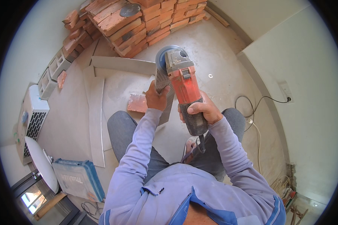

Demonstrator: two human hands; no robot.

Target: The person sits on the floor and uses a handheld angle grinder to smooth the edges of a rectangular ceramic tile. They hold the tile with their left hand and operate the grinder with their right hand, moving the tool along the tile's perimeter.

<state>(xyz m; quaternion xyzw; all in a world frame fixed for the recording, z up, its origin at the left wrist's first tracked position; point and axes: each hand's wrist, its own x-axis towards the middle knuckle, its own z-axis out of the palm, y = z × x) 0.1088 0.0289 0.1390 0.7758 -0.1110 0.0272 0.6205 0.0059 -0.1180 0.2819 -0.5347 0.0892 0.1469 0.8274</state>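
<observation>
My right hand [205,110] is wrapped round the dark rear grip of a red and grey angle grinder [185,87]. Its disc [161,60] sits at the far end, over or against the top of a narrow grey tile strip [170,100]; whether they touch I cannot tell. With my left hand [156,98] I grip that strip, its ridged face showing, and it slants between my knees. A broken red brick [137,102] lies on the floor just left of my left hand. The grinder's cord hangs down from the grip.
Long tile strips [97,120] lie at the left, another tile piece [124,65] ahead. Stacked red bricks [154,22] hold a loose disc [130,10]. Hollow blocks [59,64] and a blue-edged tool case [78,179] stand left. A black cable [264,98] runs to the right wall's socket [285,92].
</observation>
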